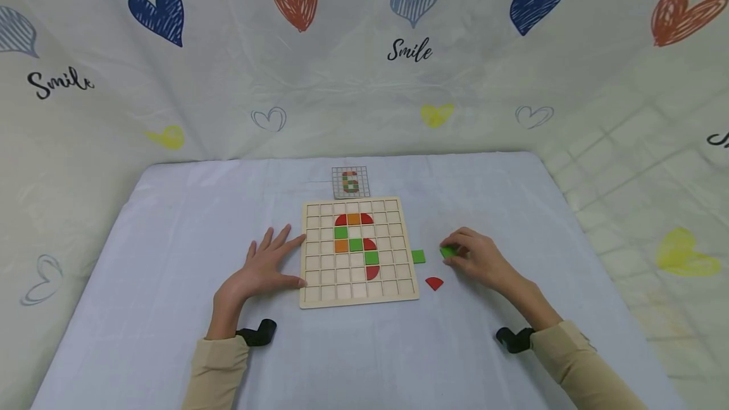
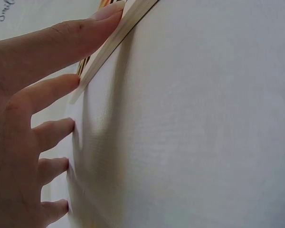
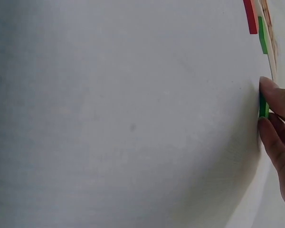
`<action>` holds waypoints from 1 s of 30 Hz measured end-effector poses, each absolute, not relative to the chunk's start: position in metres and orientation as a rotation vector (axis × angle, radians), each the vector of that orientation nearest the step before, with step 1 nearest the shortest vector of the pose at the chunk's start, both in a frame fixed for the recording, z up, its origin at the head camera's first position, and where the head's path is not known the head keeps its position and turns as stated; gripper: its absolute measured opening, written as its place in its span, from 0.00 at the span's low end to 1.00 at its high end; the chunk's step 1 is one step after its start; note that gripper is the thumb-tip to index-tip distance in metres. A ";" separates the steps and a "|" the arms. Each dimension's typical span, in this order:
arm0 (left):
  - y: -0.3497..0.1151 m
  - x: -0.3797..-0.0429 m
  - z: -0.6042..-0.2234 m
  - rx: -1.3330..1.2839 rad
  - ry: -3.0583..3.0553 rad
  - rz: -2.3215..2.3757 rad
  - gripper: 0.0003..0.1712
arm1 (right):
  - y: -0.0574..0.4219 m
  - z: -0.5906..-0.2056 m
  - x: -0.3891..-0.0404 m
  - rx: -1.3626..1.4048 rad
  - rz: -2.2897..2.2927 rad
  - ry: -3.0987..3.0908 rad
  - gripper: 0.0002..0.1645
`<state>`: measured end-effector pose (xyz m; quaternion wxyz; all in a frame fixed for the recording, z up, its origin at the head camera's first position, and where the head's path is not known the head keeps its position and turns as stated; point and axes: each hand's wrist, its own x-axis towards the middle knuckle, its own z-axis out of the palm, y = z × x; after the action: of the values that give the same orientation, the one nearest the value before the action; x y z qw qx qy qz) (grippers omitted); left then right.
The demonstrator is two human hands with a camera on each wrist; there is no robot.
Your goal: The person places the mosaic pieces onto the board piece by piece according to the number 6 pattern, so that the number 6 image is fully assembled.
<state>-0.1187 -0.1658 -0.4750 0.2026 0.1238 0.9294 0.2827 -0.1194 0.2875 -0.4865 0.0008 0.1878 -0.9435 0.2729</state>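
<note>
A wooden grid board (image 1: 319,290) lies mid-table, with red, orange and green tiles set in several of its squares. My left hand (image 1: 264,271) spreads its fingers at the board's left edge; thumb and index finger touch that edge, as the left wrist view also shows. To the right of the board, my right hand (image 1: 478,258) pinches a green tile (image 3: 263,105) between thumb and fingers, low over the cloth. Its full outline is hidden by the fingers. A green square tile (image 1: 418,257) lies against the board's right edge. Nearer me rests a red quarter-circle tile (image 1: 435,283).
Behind the board lies a small pattern card (image 1: 350,183) with a coloured figure on a grid. White cloth (image 1: 353,359) covers the table. A curtain (image 1: 347,74) printed with hearts hangs beyond the far edge. Black wrist mounts (image 1: 259,333) sit at both cuffs.
</note>
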 end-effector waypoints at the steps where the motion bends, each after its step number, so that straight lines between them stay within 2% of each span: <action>1: -0.166 -0.119 -0.475 0.345 2.595 0.786 0.55 | 0.287 -0.486 -0.120 0.573 0.853 -2.967 0.19; 10: -0.165 -0.119 -0.474 0.342 2.597 0.784 0.55 | 0.281 -0.482 -0.123 0.464 0.853 -3.083 0.17; 24: -0.165 -0.119 -0.476 0.335 2.593 0.790 0.55 | 0.275 -0.476 -0.125 0.663 0.870 -3.021 0.16; 30: -0.165 -0.118 -0.475 0.334 2.594 0.793 0.55 | 0.273 -0.473 -0.126 0.625 0.922 -3.041 0.14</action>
<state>-0.1184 -0.1655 -0.4746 0.2031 0.1198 0.9294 0.2840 -0.1264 0.2733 -0.4729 -0.0486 0.1927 -0.9379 0.2842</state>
